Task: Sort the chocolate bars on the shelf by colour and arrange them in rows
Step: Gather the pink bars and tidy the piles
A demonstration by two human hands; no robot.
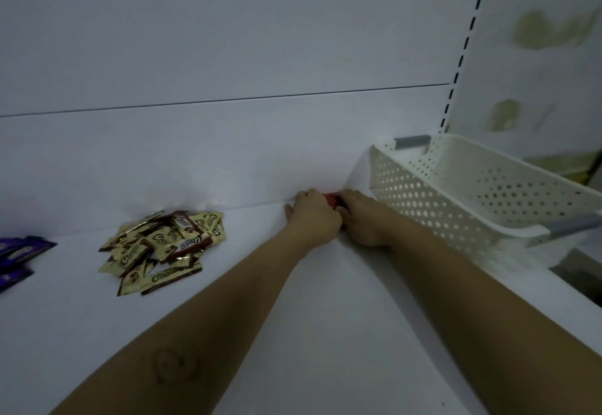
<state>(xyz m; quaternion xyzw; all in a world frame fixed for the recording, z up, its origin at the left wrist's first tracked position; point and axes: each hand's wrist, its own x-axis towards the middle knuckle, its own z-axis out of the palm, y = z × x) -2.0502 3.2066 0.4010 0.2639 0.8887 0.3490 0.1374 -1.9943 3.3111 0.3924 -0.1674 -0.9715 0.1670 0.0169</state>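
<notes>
Head view: at mid-frame, left hand (312, 217) and right hand (363, 221) curl fingers (306, 193) round red chocolate bars (332, 199) at the back of the shelf (293, 291), seemingly squaring a red row; the gold pile (163, 245), left, awaits straightening next.

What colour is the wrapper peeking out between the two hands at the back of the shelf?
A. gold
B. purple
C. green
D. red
D: the red wrapper shows between the left hand and the right hand, which hold it against the back of the shelf. The gold and purple bars lie off to the left.
</notes>
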